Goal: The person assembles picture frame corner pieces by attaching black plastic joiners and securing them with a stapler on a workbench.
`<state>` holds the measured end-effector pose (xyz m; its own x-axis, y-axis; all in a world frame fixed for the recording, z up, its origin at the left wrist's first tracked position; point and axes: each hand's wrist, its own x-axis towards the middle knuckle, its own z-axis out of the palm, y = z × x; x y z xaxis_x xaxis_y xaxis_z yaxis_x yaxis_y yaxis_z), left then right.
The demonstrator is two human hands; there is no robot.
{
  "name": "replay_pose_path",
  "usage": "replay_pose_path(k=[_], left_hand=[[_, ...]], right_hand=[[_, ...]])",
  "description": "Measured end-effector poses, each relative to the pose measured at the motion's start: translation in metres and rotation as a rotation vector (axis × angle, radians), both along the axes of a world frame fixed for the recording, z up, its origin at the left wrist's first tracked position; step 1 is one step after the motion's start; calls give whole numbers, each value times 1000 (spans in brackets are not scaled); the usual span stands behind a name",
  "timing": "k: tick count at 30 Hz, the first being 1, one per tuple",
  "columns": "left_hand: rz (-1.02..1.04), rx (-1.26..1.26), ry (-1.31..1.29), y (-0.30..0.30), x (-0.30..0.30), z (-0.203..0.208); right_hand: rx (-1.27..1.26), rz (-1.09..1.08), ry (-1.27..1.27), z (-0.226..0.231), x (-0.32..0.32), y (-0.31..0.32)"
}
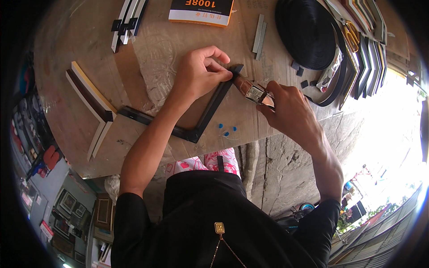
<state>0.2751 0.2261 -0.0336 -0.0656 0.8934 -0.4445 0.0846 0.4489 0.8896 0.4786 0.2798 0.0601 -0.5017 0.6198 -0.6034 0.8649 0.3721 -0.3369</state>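
Observation:
An L-shaped black frame moulding (210, 109) lies on the table in front of me, its corner toward my body. My left hand (196, 71) reaches over it, with thumb and fingers pinched on its far end, where a short black piece (239, 68) sticks out to the right. In my right hand (290, 105) is a metal staple gun (255, 94), its nose against or very close to that same end. Whether the two touch, I cannot tell.
Light and brown corner mouldings (91, 100) lie at left. Beyond are an orange, black and white box (201, 11) and grey staple strips (259, 38). A black strap roll (306, 33), yellow-handled scissors (351, 35) and more corner pieces (371, 67) fill the far right. Small blue-tipped bits (226, 133) lie nearby.

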Motion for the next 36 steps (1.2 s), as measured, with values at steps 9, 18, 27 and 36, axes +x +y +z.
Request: replay_pose_path(k=[9, 18, 27, 36], left_hand=[[27, 18, -25, -1, 3, -1], [29, 39, 0, -2, 3, -3], [31, 44, 2, -1, 4, -2], [22, 28, -15, -2, 2, -4]], right_hand=[[-42, 7, -31, 1, -1, 3], [-50, 8, -34, 8, -3, 4], [-36, 22, -27, 1, -2, 4], [-42, 1, -78, -1, -12, 6]])
